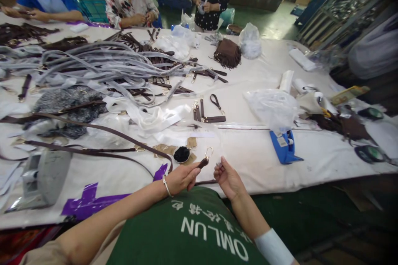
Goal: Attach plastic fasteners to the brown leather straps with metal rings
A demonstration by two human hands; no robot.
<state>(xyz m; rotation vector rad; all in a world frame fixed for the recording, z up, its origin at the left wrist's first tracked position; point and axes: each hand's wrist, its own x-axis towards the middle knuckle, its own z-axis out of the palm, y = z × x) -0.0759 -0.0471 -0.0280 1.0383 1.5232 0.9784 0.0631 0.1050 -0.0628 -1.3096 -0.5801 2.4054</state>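
My left hand, with a bangle at its wrist, is closed round the end of a brown strap. A gold clasp sticks up from that end. To its right, my right hand is pinched on a small pale, see-through scrap, too small to name. The two hands are apart, just above the table's front edge. Beyond the left hand sits a round black pad among small tan paper pieces. Further back lie several short dark straps with gold clasps.
Grey wrapped straps heap up on the left of the white table. A blue tape dispenser and a plastic bag lie right. Purple tape marks the left front. Behind a fringed brown bag, three people work across the table.
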